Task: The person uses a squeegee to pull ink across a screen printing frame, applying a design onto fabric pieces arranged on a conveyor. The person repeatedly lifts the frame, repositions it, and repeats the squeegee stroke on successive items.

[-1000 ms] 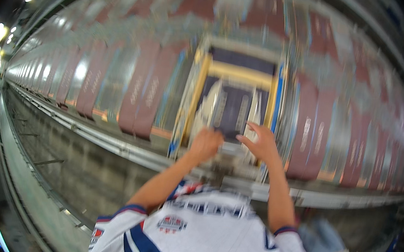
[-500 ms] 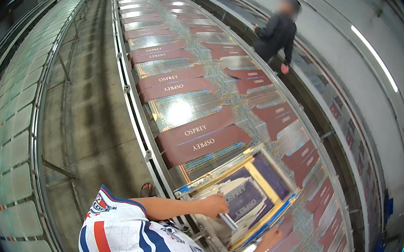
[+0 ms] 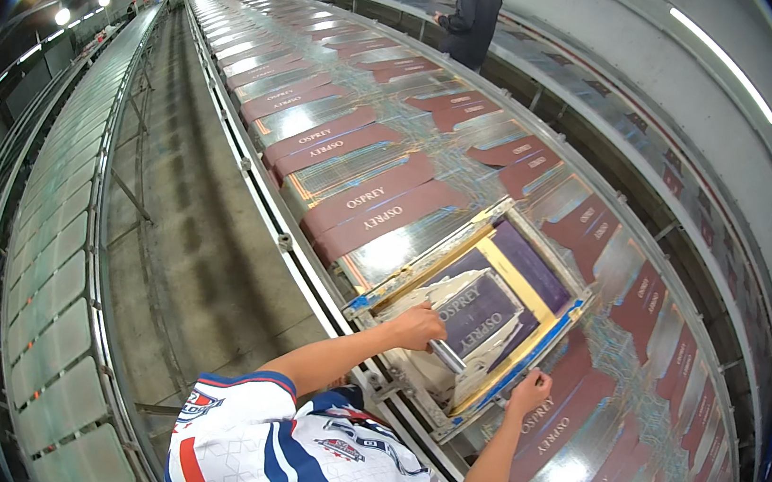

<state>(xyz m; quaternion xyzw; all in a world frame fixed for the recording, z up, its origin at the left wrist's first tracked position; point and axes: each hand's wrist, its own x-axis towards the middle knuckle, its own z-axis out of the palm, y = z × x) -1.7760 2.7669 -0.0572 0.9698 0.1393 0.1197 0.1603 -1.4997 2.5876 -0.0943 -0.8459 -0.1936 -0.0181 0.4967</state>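
My left hand is closed round a squeegee with a silvery bar-like edge, over the near part of a screen-printing frame. The frame has yellow and blue tape along its sides, a purple mesh with pale lettering, and off-white ink smeared around the lettering. It lies flat on a long printing table. Beside the frame's right edge is my right hand, fingers curled in and nothing visible in them; whether it touches the frame I cannot tell. Under and around it lie maroon cut panels with pale lettering.
Rows of maroon panels run far down the table. A metal rail edges its left side, beside a concrete aisle. Another long table with pale panels stands left. A person in dark clothes stands beyond the right side.
My view has tilted up and shifted. My right hand now shows fully, curled beside the frame. My left hand still grips the squeegee. The person in dark clothes appears higher and farther left in view.
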